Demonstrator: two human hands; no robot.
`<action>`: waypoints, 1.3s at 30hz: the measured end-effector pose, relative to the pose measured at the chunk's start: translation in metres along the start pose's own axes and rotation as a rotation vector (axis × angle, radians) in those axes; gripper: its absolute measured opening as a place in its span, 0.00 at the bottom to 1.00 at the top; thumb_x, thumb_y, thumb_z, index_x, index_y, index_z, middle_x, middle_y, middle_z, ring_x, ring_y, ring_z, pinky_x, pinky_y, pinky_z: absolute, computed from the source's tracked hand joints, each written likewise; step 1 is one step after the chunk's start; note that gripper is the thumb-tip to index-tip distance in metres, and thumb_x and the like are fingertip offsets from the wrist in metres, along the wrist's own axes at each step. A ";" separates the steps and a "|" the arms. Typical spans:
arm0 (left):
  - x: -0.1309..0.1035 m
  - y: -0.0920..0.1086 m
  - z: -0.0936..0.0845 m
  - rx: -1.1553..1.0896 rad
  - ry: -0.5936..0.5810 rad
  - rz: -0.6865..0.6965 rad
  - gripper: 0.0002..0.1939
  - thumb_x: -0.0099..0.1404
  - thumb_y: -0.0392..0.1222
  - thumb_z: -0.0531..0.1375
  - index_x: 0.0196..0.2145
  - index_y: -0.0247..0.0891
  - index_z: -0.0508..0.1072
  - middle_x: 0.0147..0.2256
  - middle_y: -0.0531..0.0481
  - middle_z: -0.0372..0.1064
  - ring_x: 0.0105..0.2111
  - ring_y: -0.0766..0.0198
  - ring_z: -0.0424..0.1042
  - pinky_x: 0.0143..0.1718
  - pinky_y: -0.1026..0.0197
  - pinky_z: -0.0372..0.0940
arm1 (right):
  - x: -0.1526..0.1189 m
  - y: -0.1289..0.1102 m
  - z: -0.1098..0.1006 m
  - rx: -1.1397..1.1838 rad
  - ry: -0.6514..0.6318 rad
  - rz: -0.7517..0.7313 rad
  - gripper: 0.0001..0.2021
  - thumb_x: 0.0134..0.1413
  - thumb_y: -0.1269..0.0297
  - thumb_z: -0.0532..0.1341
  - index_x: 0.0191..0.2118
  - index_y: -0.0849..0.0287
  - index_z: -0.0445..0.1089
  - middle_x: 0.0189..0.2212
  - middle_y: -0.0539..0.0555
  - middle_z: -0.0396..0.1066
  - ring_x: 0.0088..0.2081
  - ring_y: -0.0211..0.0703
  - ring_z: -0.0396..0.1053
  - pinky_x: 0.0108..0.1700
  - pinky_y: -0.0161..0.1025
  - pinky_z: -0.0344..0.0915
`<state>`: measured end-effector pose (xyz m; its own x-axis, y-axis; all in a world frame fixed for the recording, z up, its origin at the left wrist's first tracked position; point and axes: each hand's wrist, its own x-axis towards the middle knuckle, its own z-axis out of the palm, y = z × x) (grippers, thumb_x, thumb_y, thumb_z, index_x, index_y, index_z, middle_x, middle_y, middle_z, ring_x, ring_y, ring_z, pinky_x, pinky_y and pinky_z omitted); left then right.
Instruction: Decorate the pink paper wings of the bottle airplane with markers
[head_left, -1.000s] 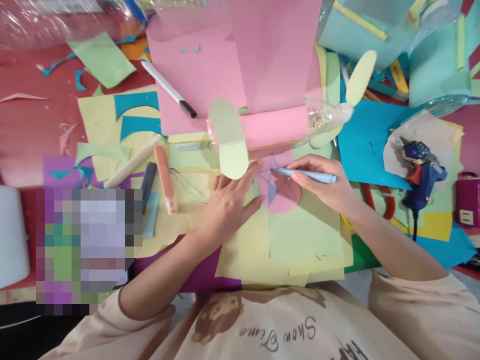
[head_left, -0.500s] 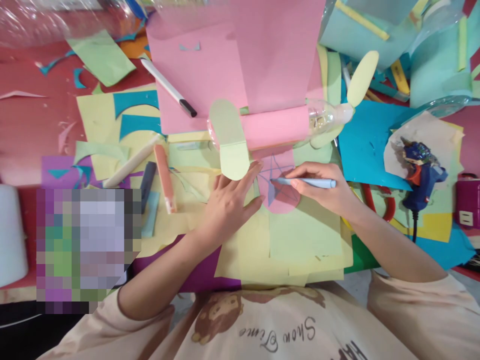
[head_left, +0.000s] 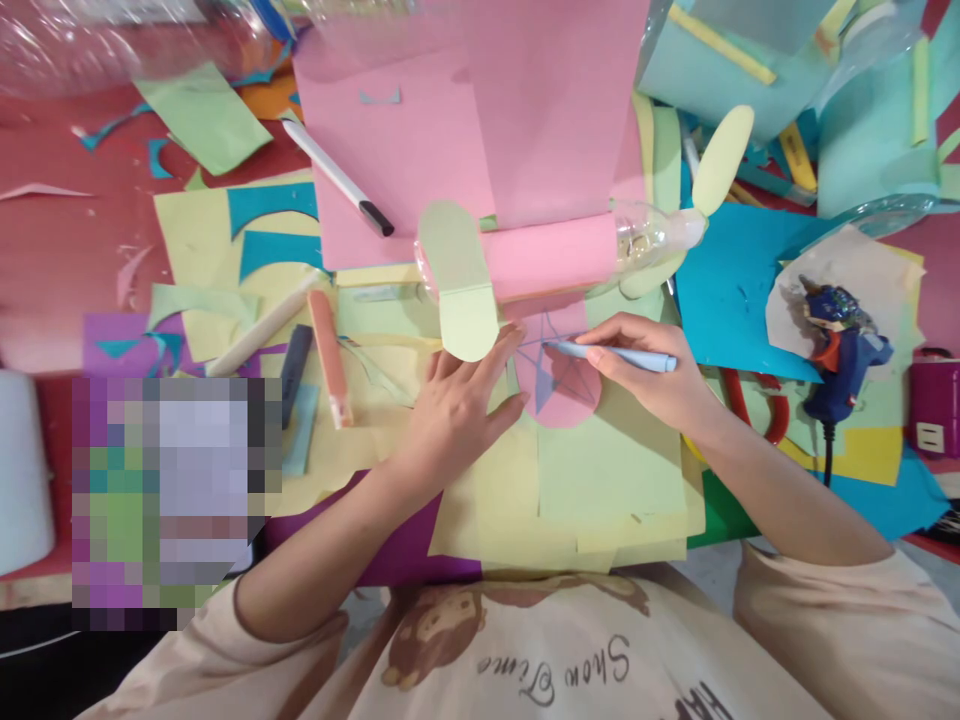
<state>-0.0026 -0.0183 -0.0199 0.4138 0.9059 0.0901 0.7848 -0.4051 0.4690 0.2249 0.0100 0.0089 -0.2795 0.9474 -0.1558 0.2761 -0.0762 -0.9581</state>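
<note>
A blue pen is held in my right hand, its tip on a pink paper with a rounded lower end. That paper bears a blue-lined star, partly coloured in on its lower left. My left hand lies with its fingers spread at the paper's left edge, holding nothing. Just beyond both hands lies a clear bottle wrapped in pink paper. A pale green rounded strip crosses its left end, and green blades stand at its cap.
A blue glue gun and red-handled scissors lie at the right. A white marker rests on pink sheets at the upper left. Nearer are an orange marker and a dark marker. Paper scraps surround them.
The pen tip in my right hand has moved slightly up on the star, and the coloured area shows more clearly. My left hand has stayed in place.
</note>
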 end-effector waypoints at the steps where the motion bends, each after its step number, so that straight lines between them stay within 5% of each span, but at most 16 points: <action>1: 0.000 0.000 0.000 0.001 -0.002 -0.002 0.27 0.67 0.42 0.57 0.62 0.40 0.57 0.58 0.40 0.65 0.53 0.46 0.68 0.53 0.46 0.62 | 0.000 0.000 0.000 -0.003 0.005 -0.001 0.07 0.56 0.61 0.63 0.35 0.60 0.73 0.25 0.49 0.70 0.24 0.32 0.62 0.25 0.32 0.56; 24: 0.001 0.000 -0.002 -0.024 -0.054 -0.017 0.27 0.67 0.43 0.56 0.62 0.40 0.56 0.58 0.39 0.64 0.55 0.48 0.67 0.53 0.48 0.61 | -0.005 0.000 -0.002 -0.016 -0.154 0.004 0.07 0.56 0.63 0.62 0.31 0.61 0.73 0.30 0.52 0.73 0.29 0.35 0.66 0.30 0.33 0.59; 32: 0.000 -0.001 -0.001 -0.019 -0.025 -0.013 0.27 0.67 0.43 0.56 0.62 0.41 0.56 0.58 0.40 0.65 0.54 0.47 0.67 0.52 0.48 0.62 | -0.002 0.001 -0.001 -0.014 0.051 0.003 0.07 0.55 0.61 0.63 0.32 0.59 0.73 0.24 0.49 0.70 0.24 0.33 0.62 0.24 0.32 0.56; 39: 0.001 0.000 -0.002 -0.010 -0.037 -0.015 0.27 0.67 0.43 0.56 0.62 0.39 0.57 0.58 0.39 0.65 0.54 0.46 0.68 0.49 0.48 0.63 | -0.002 0.004 -0.001 -0.004 0.026 0.012 0.08 0.55 0.60 0.63 0.35 0.60 0.74 0.24 0.48 0.69 0.23 0.31 0.60 0.24 0.32 0.55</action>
<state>-0.0033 -0.0176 -0.0186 0.4189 0.9066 0.0503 0.7866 -0.3900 0.4787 0.2275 0.0081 0.0059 -0.2524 0.9542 -0.1608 0.2830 -0.0861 -0.9552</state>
